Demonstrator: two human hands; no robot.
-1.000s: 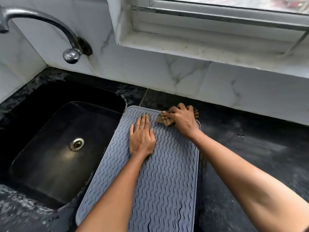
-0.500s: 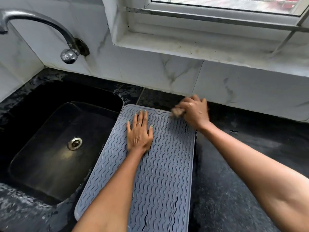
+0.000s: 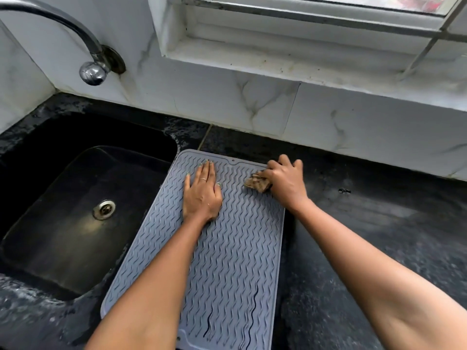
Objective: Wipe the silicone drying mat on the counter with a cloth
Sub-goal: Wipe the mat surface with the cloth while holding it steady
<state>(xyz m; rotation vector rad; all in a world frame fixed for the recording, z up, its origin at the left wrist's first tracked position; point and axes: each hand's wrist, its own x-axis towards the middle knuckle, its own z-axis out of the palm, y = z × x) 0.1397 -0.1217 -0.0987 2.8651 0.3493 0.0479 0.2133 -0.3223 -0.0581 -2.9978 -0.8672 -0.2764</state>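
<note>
Your left hand (image 3: 202, 195) lies flat and unclenched, palm down, on the far part of the grey mat (image 3: 227, 261), fingers spread toward the wall. Your right hand (image 3: 285, 181) is clenched around a brown cloth (image 3: 257, 183), pressing it onto the mat's far right corner. The mat sits on the dark counter (image 3: 379, 236) (its left edge hangs slightly over the black sink (image 3: 75, 198)).
</note>
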